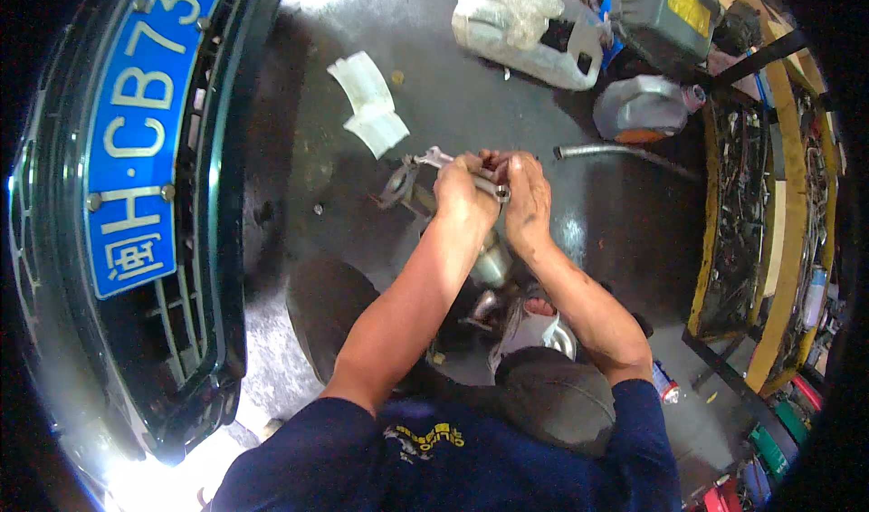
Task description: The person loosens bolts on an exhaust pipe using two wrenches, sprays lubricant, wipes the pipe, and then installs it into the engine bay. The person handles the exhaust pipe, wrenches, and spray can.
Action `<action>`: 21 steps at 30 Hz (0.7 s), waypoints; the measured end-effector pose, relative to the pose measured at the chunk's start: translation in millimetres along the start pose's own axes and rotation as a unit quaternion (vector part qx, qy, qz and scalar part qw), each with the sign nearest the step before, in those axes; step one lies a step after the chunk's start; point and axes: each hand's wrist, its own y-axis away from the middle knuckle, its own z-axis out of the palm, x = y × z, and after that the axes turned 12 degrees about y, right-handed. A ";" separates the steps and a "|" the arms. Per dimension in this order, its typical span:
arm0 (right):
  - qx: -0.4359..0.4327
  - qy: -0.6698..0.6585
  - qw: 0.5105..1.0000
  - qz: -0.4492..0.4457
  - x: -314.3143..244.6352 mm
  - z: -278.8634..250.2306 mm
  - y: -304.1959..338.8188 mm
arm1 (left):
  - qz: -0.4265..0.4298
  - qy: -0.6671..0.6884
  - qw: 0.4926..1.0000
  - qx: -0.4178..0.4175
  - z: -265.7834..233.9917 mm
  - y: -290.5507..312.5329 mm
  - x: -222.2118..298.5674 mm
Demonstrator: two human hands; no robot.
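My left hand [464,189] is closed around a metal combination wrench [436,157]. The wrench's open jaw sticks out to the left of the knuckles, and its ring end shows on the right, between my hands. Close against it, my right hand [529,199] has its fingers curled in toward the left fingers; what they grip is hidden. Below my hands is a metal exhaust pipe section [493,266], a silvery cylinder partly covered by my left forearm. A flange [396,189] lies to the left of my left hand and looks like part of the same pipe.
A car's front bumper with a blue licence plate [145,132] fills the left. White paper [371,105] lies on the dark floor ahead. A flexible metal hose [625,153], a grey jug [644,107] and a plastic-wrapped container [525,32] lie far right. A cluttered metal rack [778,195] stands right.
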 end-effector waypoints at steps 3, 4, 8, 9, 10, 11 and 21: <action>-0.099 -0.075 0.991 0.049 -7.4 -11.9 5.3 | 0.056 -0.077 0.993 -0.072 -1.4 14.5 9.9; -0.140 -0.079 0.986 0.051 -7.5 -16.1 6.8 | 0.059 -0.134 0.983 -0.108 -4.0 17.6 15.4; -0.304 -0.203 0.927 0.087 4.1 -20.9 11.8 | 0.226 -0.651 0.698 -0.196 -20.9 17.2 26.6; -0.341 -0.128 0.918 0.160 9.9 -20.4 12.4 | 0.225 -0.719 0.626 -0.198 -26.6 17.4 27.7; -0.339 -0.153 0.917 0.141 16.1 -18.5 14.2 | 0.199 -0.746 0.603 -0.202 -28.5 15.4 27.9; -0.328 -0.176 0.918 0.135 22.2 -14.4 18.2 | 0.171 -0.770 0.579 -0.206 -30.0 14.3 28.0; -0.205 -0.233 0.890 0.335 100.5 5.4 68.2 | 0.296 -0.846 0.326 -0.300 17.3 -4.4 144.7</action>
